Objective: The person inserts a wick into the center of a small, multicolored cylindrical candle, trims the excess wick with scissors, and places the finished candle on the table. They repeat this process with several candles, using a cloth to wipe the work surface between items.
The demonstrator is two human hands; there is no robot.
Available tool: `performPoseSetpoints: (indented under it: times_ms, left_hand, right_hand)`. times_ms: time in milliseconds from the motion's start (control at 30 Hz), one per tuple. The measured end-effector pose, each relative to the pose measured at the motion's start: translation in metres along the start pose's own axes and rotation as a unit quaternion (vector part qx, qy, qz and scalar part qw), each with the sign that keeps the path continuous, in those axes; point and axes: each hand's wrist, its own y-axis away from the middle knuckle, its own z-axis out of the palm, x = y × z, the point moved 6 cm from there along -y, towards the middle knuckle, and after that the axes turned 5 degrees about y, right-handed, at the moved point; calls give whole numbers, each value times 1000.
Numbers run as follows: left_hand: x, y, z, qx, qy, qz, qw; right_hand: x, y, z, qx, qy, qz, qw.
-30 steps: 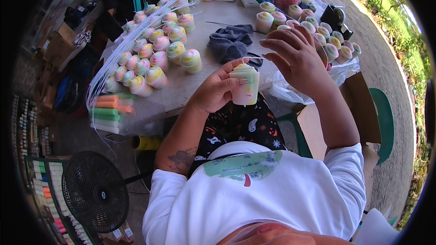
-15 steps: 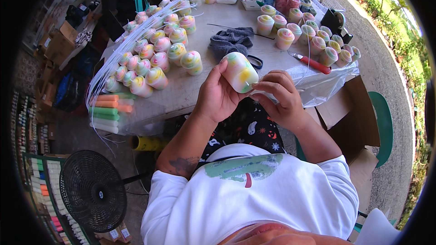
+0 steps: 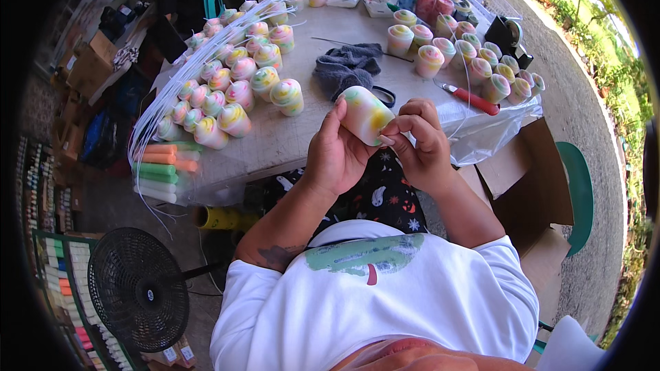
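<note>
A pastel marbled candle (image 3: 366, 114), white with yellow, green and pink patches, lies tilted in my left hand (image 3: 337, 154). The left fingers wrap its underside and the thumb presses its left end. My right hand (image 3: 421, 141) is at the candle's lower right end, thumb and fingertips pinched together there. Whatever sits between those fingertips is too small to make out. Just beyond the candle, a dark grey cloth (image 3: 349, 65) lies crumpled on the table (image 3: 254, 154), with a dark loop beside it.
Swirl-topped candles (image 3: 287, 97) crowd the table's left, with more candles (image 3: 496, 88) at right. Long white wicks (image 3: 155, 99) drape over the left edge near coloured sticks (image 3: 158, 170). A red-handled cutter (image 3: 474, 99) lies at right. A fan (image 3: 137, 288) and cardboard box (image 3: 533, 172) flank me.
My right fingers have closed into a pinch at the candle's end. The candle has shifted slightly down and to the right, still in my left hand.
</note>
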Motion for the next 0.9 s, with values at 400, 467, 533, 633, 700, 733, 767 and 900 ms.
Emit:
performPoseSetpoints:
  times_ms: [400,467,533,633,700,733,767,900]
  left_hand:
    - [5,1,8,28,-9,63,998]
    - [2,2,7,24,-6,53,998]
    - [4,3,8,18,-20,58,998]
    - [5,3,11,18,-37,60,997]
    - [6,3,11,1,-62,67,996]
    - [7,3,9,-18,-82,73,994]
    - [8,4,9,-36,-103,79,991]
    - [5,6,13,-7,-123,142,982]
  right_hand:
    - [24,36,25,33,-503,370,781]
    - [29,37,28,24,-499,362,787]
    - [30,36,28,12,-492,355,795]
    - [29,34,25,-2,-482,352,803]
    - [29,32,23,-4,-479,352,804]
    - [29,33,23,-17,-473,371,799]
    - [30,34,21,-29,-467,389,794]
    - [34,36,13,-60,-479,424,766]
